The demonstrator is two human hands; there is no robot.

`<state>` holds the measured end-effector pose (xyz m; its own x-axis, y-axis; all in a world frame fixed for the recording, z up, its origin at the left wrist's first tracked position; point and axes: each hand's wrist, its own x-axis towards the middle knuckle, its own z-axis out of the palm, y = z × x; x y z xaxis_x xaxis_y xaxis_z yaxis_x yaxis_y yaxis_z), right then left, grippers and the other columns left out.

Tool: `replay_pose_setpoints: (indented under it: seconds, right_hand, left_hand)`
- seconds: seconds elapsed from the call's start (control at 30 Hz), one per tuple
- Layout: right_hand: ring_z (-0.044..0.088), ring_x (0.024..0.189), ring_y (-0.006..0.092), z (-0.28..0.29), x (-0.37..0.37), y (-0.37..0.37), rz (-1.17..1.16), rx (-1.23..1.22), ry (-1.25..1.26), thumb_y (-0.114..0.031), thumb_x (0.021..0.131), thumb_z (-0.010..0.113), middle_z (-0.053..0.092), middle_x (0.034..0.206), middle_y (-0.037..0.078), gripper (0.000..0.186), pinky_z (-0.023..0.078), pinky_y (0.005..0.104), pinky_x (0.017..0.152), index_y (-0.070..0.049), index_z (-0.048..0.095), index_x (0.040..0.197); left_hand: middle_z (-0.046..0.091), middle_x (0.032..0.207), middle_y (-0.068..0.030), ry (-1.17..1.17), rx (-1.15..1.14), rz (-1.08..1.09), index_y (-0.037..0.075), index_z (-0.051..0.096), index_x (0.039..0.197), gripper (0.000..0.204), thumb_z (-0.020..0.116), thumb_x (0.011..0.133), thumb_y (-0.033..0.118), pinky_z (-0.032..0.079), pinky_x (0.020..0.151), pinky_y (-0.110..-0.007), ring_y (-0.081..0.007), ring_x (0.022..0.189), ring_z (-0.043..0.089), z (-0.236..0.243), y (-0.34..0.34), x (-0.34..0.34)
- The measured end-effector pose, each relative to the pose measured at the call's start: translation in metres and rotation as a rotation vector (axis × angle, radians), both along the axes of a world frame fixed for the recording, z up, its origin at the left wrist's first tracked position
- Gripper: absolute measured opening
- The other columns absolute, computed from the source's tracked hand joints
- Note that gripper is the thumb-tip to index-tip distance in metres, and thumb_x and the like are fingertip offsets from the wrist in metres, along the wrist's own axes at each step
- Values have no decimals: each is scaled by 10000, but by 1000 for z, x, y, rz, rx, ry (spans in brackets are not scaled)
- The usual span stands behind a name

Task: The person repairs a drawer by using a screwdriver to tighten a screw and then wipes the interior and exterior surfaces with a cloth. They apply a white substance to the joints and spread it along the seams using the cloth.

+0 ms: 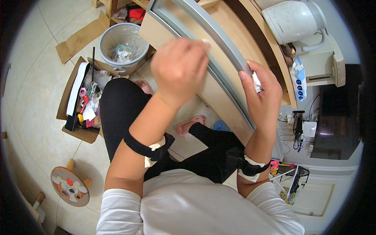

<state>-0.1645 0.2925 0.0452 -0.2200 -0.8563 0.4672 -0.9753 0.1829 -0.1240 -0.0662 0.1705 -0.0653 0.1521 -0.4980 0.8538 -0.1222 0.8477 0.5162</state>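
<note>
A pulled-out drawer with a glass front panel (229, 84) in a silver-grey frame (225, 39) fills the upper middle. My left hand (178, 68), blurred by motion, is closed over the glass. A small bit of white tissue (206, 43) shows at its fingertips. My right hand (265, 88) grips the frame's right part, thumb on the near side and fingers over the top. Inside that hand a crumpled white tissue (256, 82) is tucked. Black straps with pale padding circle both my forearms.
On the left stand a lined bin (103, 45), an open cardboard box (92, 135) of odds and ends, and a small round wooden stool (70, 186). A white kettle (291, 21) and a wipes packet (299, 78) are at the upper right, above a dark television (337, 117).
</note>
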Motion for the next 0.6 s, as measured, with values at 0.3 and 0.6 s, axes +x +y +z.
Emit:
replay_pose_setpoints:
  seconds: [0.3,0.6]
  right_hand:
    - [599,751,302,0,-1,0,2,12,45,-198,792,688,649,838,138,241,456,359,659,-31,644,960]
    - [579,713,299,0,0,0,41,-29,49,-174,789,690,630,795,133,224,442,356,632,-26,642,950]
  left_hand:
    - [646,752,-39,-78,36,-89,115,668,781,183,715,621,38,483,630,-318,-204,708,628,6,23,-1]
    - [609,657,-26,-63,175,-75,115,587,679,150,704,643,28,457,567,-276,-188,592,604,15,19,-2]
